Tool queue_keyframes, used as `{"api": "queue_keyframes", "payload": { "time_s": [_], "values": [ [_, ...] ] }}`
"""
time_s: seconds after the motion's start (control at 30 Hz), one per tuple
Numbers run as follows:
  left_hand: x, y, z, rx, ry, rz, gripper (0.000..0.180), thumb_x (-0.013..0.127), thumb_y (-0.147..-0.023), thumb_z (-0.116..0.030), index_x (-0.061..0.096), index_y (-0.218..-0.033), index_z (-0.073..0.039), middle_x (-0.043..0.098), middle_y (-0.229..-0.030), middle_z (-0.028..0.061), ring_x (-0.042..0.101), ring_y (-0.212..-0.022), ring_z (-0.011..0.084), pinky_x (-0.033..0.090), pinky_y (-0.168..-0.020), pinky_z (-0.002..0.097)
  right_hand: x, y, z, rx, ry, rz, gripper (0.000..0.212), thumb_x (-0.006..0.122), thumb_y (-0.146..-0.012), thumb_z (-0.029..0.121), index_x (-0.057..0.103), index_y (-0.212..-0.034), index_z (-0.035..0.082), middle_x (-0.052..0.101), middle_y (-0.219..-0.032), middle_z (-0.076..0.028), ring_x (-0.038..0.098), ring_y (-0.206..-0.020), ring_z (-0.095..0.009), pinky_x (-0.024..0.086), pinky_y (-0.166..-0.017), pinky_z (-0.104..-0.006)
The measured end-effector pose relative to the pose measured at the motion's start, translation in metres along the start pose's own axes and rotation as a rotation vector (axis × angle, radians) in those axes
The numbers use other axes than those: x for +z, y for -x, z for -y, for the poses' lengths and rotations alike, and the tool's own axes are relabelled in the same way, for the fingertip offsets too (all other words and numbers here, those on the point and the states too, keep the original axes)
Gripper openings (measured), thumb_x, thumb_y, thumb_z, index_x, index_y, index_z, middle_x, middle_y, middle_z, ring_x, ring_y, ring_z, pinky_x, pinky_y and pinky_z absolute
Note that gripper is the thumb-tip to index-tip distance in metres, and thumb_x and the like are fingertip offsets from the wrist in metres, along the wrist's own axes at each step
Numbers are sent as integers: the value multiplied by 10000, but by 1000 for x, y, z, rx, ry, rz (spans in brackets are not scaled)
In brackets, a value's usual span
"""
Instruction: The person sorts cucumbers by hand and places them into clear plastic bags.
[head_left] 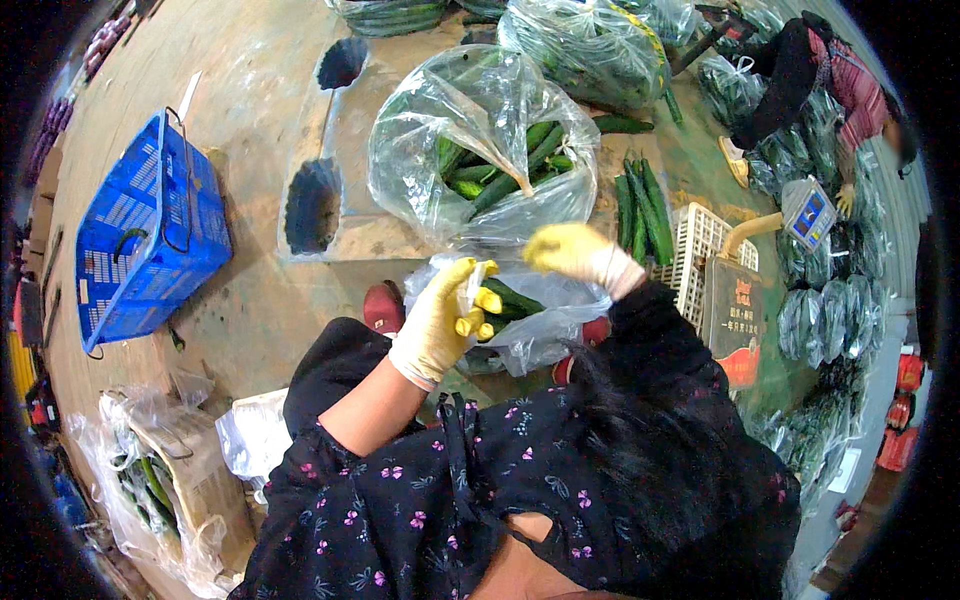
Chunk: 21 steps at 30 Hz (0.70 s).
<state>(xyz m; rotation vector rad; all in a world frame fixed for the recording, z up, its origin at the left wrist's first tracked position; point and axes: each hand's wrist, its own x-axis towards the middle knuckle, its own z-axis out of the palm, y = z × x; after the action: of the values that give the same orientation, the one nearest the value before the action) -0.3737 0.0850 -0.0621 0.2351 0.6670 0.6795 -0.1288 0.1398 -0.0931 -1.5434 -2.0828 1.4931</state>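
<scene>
A clear plastic bag (540,337) with dark green cucumbers (514,299) in it lies open between my red shoes. My left hand (440,325), in a yellow glove, is closed on the bag's gathered edge at its left side. Above the bag's far right side is my right hand (574,252), also gloved, its fingers curled together. Whatever those fingers hold, if anything, is hidden. Just beyond both hands stands a large, round clear bag (400,150), loosely folded over at the top, with many cucumbers inside.
A blue crate (190,210) stands at the left. Loose cucumbers (645,210) lie beside a white basket (692,255) and a scale with a display (808,213) at the right. A person (790,90) bends among filled bags at the far right. A bag-lined box (205,470) is near left.
</scene>
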Motion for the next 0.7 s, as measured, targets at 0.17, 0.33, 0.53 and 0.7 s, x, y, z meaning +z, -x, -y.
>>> {"api": "queue_keyframes", "payload": {
  "time_s": [0.17, 0.33, 0.53, 0.7],
  "values": [
    [7, -6, 2, -9, -43, -15, 432, 435, -891, -378, 527, -1137, -34, 611, -708, 63, 460, -431, 96, 452, -453, 236, 0, -93, 15, -275, 333, -360, 262, 570, -753, 107, 611, -1009, 70, 631, -972, -134, 596, -933, -282, 464, -819, -345],
    [7, -3, 2, -48, 10, -32, 356, 467, -891, -352, 519, -1102, -70, 611, -710, 110, 426, -401, 109, 425, -461, 257, -4, -150, -29, 72, 1021, -432, 237, 442, -839, 98, 573, -1034, 127, 551, -1128, -60, 493, -1111, -263, 412, -869, -458],
    [8, 0, 0, -50, -26, -33, 379, 472, -884, -357, 521, -1117, -61, 604, -714, 92, 431, -417, 102, 429, -461, 253, -6, -160, -16, 238, 1169, -478, 257, 501, -799, 77, 615, -1029, 87, 596, -1059, -96, 537, -1042, -273, 426, -820, -460],
    [11, 2, -2, -45, -45, -45, 416, 457, -883, -366, 533, -1130, -40, 604, -711, 63, 475, -458, 112, 435, -467, 249, -37, -133, -4, 64, 1019, -405, 256, 641, -638, 92, 654, -892, 60, 617, -965, -157, 574, -954, -316, 478, -787, -428]
  ]
}}
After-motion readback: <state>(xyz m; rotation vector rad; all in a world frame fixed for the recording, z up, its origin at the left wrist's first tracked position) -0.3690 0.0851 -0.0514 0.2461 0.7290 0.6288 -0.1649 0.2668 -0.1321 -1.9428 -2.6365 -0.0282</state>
